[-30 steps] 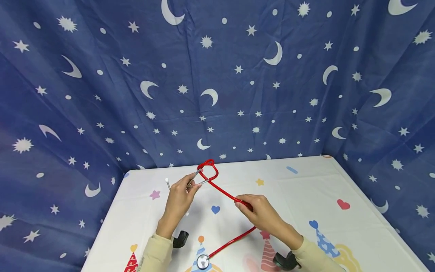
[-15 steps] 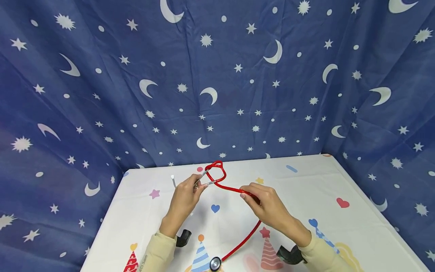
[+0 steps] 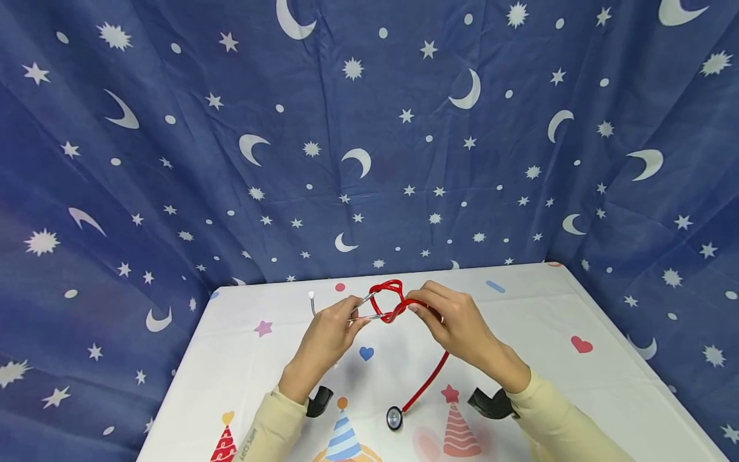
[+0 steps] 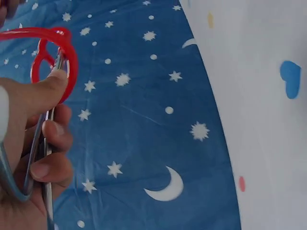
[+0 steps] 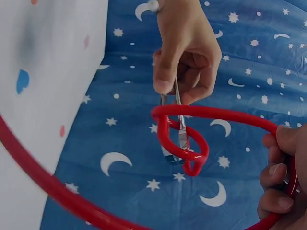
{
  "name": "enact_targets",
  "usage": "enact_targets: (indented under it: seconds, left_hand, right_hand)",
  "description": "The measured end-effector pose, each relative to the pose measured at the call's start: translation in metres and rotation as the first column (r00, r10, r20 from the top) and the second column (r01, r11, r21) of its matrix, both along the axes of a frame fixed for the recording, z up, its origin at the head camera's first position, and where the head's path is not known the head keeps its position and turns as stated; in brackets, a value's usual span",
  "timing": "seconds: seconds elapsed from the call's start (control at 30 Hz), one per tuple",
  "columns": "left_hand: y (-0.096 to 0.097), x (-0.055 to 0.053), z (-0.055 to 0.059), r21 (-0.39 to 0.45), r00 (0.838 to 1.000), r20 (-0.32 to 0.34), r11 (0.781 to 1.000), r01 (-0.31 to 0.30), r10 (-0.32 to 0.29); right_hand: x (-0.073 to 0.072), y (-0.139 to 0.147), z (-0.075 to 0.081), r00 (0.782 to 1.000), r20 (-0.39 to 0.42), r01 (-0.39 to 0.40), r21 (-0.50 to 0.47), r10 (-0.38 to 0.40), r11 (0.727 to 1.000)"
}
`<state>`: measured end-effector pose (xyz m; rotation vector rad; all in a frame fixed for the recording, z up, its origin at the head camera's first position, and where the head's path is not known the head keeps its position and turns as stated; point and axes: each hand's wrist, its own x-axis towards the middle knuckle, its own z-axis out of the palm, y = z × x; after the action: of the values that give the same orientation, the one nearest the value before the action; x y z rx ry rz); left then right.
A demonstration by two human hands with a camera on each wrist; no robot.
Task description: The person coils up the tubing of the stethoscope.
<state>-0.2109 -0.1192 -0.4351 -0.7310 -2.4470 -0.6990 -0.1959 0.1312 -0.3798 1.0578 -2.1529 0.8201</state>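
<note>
A stethoscope with red tubing (image 3: 427, 387) is raised over the table between the two hands. My left hand (image 3: 328, 337) grips its metal ear tubes (image 4: 48, 196), thumb and fingers wrapped round them. A white ear tip (image 3: 312, 295) sticks out beyond that hand. Just past the ear tubes, the red tubing is looped around itself near their ends (image 5: 182, 139). Close to this loop, my right hand (image 3: 462, 326) pinches the tubing between thumb and fingers. From there the tubing curves down to the round chest piece (image 3: 394, 418), at the table's near side.
A white tablecloth (image 3: 242, 359) printed with party hats, hearts and stars covers the table. Behind it hangs a blue curtain (image 3: 381, 160) with moons and stars. Black wrist mounts (image 3: 492, 404) sit below both hands.
My left hand has moved right with the ear tubes and loop. The right hand has shifted right and away, now close to the loop. The chest piece has slid right and slightly away.
</note>
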Motion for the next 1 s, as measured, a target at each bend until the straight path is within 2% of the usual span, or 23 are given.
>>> enact_targets:
  seconds: [0.23, 0.37, 0.57, 0.7, 1.0]
  left_hand:
    - [0.004, 0.006, 0.009, -0.050, 0.999, 0.003, 0.998, 0.047, -0.047]
    - [0.006, 0.010, 0.012, -0.051, 0.996, -0.009, 0.995, 0.085, -0.086]
    - [0.008, 0.020, 0.014, -0.044, 0.991, 0.015, 0.990, 0.136, -0.135]
    - [0.012, 0.025, 0.017, -0.053, 0.985, 0.000, 0.983, 0.173, -0.174]
    - [0.015, 0.031, 0.018, -0.106, 0.963, -0.058, 0.961, 0.256, -0.263]
  right_hand:
    - [-0.007, -0.002, 0.011, 0.998, -0.057, -0.005, 0.008, 0.005, 1.000]
    - [-0.009, -0.002, 0.014, 0.999, -0.048, -0.013, 0.025, 0.014, 1.000]
    - [-0.011, 0.000, 0.016, 0.999, -0.029, -0.039, 0.043, 0.040, 0.998]
    - [-0.015, 0.003, 0.016, 0.998, -0.027, -0.063, 0.053, 0.064, 0.997]
    - [-0.021, 0.009, 0.010, 0.994, 0.083, -0.077, 0.038, 0.074, 0.996]
